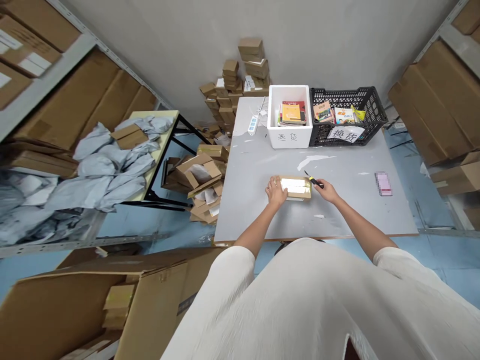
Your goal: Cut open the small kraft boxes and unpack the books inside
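A small taped cardboard box (pixel 300 187) with a shiny white label on top lies on the grey table (pixel 255 215). My left hand (pixel 275 191) grips the box at its left end, fingers over the far edge and thumb on the near side. At the box's right end, my right hand (pixel 326 190) is closed round a yellow and black utility knife (pixel 313 180). The knife's blade points up and to the left, close to the box's far right corner. Whether the blade touches the box I cannot tell.
Behind the box stand a white foam box (pixel 290 137) and a black plastic crate (pixel 375 120), both holding books. A phone (pixel 383 183) lies at right, a power strip (pixel 253 125) at back left. Opened cartons (pixel 202 175) crowd the floor left; a large carton (pixel 161 295) stands near me.
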`<state>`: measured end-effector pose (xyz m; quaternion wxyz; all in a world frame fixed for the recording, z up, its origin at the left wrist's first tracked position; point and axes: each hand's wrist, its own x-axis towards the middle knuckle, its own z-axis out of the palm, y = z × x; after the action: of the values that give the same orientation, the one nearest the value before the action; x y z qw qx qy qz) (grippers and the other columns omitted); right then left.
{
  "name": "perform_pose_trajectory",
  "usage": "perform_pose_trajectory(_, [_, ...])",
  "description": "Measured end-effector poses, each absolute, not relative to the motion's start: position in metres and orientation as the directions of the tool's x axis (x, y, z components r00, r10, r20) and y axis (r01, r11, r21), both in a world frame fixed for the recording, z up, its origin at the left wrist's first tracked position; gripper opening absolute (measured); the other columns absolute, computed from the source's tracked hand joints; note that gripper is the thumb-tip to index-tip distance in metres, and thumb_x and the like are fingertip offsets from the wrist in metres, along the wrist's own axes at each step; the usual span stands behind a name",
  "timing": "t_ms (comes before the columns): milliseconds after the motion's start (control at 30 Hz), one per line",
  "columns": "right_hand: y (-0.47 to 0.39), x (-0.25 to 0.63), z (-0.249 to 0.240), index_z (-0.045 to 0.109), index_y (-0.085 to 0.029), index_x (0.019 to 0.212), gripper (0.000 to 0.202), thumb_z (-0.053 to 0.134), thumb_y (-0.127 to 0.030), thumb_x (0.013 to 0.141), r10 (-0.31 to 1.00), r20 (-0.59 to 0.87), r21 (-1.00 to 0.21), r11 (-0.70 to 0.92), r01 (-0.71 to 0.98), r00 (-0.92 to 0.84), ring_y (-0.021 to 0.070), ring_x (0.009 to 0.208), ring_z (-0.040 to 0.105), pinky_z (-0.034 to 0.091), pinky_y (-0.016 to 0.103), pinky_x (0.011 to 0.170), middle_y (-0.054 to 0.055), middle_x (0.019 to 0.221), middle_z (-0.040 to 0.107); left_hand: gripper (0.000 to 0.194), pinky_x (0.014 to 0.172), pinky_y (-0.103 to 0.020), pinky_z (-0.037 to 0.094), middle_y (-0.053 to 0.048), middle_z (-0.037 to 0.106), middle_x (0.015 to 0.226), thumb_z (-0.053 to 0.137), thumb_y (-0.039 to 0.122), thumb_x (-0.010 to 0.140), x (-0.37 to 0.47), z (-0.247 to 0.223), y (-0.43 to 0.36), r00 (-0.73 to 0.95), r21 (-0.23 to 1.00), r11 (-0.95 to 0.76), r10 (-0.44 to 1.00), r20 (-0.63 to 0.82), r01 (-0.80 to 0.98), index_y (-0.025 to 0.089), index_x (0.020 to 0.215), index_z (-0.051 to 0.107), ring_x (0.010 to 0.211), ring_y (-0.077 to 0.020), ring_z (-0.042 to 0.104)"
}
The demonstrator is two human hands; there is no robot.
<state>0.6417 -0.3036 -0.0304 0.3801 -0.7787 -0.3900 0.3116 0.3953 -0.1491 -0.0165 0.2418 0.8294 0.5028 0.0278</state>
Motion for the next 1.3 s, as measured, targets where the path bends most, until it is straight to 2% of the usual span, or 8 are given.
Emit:
perform_pose_trajectory(167, [-0.293, 0.622, -0.032, 0.073, -0.023, 0.123, 0.041, 0.067, -0.051, 0.093, 0.849, -0.222, -0.880, -0.386, 0.276, 0.480, 0.0278, 0.113, 0.073, 0.057, 0.049, 0.108, 0.011, 0.130, 0.079, 0.088, 0.124, -0.060, 0.041, -0.022, 0.038, 0.174, 0.069, 0.035, 0.094, 0.388, -0.024, -0.142, 0.475, 0.508, -0.309, 0.847, -0.237, 0.804, 0.024, 0.173, 0.031, 0.156, -0.0437, 0.043])
perform_pose_trajectory(267, [-0.297, 0.625, -0.032, 0.071, -0.023, 0.120, 0.043, 0.070, -0.054, 0.091, 0.835, -0.220, -0.899, -0.374, 0.228, 0.504, 0.0288, 0.121, 0.071, 0.056, 0.050, 0.111, 0.012, 0.132, 0.078, 0.091, 0.128, -0.057, 0.040, -0.018, 0.042, 0.173, 0.073, 0.026, 0.089, 0.384, -0.026, -0.141, 0.548, 0.564, -0.363, 0.813, -0.197, 0.742, 0.026, 0.172, 0.034, 0.157, -0.0400, 0.043])
perform_pose_trajectory(333, [-0.302, 0.631, -0.032, 0.070, -0.023, 0.120, 0.047, 0.072, -0.059, 0.089, 0.811, -0.238, -0.909, -0.380, 0.172, 0.535, 0.0298, 0.122, 0.071, 0.059, 0.050, 0.106, 0.012, 0.131, 0.077, 0.094, 0.132, -0.053, 0.037, -0.015, 0.043, 0.174, 0.072, 0.020, 0.087, 0.380, -0.028, -0.140, 0.623, 0.612, -0.421, 0.767, -0.154, 0.669, 0.027, 0.173, 0.033, 0.160, -0.0355, 0.042])
perform_pose_trajectory(533, [-0.327, 0.644, -0.031, 0.065, -0.024, 0.121, 0.055, 0.076, -0.065, 0.086, 0.713, -0.361, -0.900, -0.436, -0.022, 0.601, 0.0279, 0.112, 0.077, 0.065, 0.041, 0.087, 0.011, 0.124, 0.077, 0.114, 0.137, -0.051, 0.029, -0.012, 0.025, 0.185, 0.075, 0.013, 0.082, 0.376, -0.038, -0.143, 0.745, 0.711, -0.462, 0.654, -0.130, 0.530, 0.028, 0.179, 0.017, 0.172, -0.0321, 0.022])
perform_pose_trajectory(600, [-0.333, 0.641, -0.032, 0.064, -0.024, 0.118, 0.053, 0.078, -0.063, 0.085, 0.690, -0.403, -0.885, -0.460, -0.065, 0.601, 0.0270, 0.108, 0.078, 0.065, 0.039, 0.083, 0.010, 0.119, 0.078, 0.116, 0.136, -0.050, 0.032, -0.014, 0.021, 0.186, 0.079, 0.015, 0.081, 0.375, -0.043, -0.146, 0.731, 0.722, -0.421, 0.661, -0.169, 0.549, 0.027, 0.178, 0.016, 0.172, -0.0334, 0.024])
perform_pose_trajectory(767, [-0.338, 0.628, -0.034, 0.062, -0.025, 0.117, 0.051, 0.079, -0.061, 0.085, 0.665, -0.419, -0.884, -0.454, -0.111, 0.618, 0.0258, 0.105, 0.079, 0.065, 0.038, 0.083, 0.009, 0.111, 0.080, 0.097, 0.132, -0.046, 0.038, -0.017, 0.038, 0.176, 0.077, 0.025, 0.088, 0.372, -0.048, -0.145, 0.720, 0.717, -0.379, 0.650, -0.244, 0.585, 0.023, 0.173, 0.032, 0.162, -0.0339, 0.042])
perform_pose_trajectory(1033, [-0.332, 0.640, -0.031, 0.063, -0.025, 0.113, 0.053, 0.079, -0.066, 0.084, 0.643, -0.373, -0.898, -0.431, -0.086, 0.669, 0.0277, 0.102, 0.079, 0.066, 0.039, 0.078, 0.009, 0.104, 0.081, 0.082, 0.125, -0.046, 0.044, -0.017, 0.049, 0.169, 0.072, 0.046, 0.095, 0.376, -0.037, -0.137, 0.716, 0.656, -0.414, 0.637, -0.286, 0.631, 0.024, 0.168, 0.045, 0.153, -0.0376, 0.049])
perform_pose_trajectory(1300, [-0.324, 0.654, -0.029, 0.062, -0.025, 0.110, 0.050, 0.079, -0.065, 0.084, 0.640, -0.366, -0.908, -0.405, -0.109, 0.676, 0.0258, 0.101, 0.079, 0.066, 0.036, 0.078, 0.010, 0.108, 0.082, 0.067, 0.122, -0.042, 0.045, -0.017, 0.059, 0.158, 0.060, 0.058, 0.103, 0.386, -0.032, -0.133, 0.705, 0.661, -0.383, 0.633, -0.321, 0.645, 0.022, 0.159, 0.056, 0.149, -0.0347, 0.055])
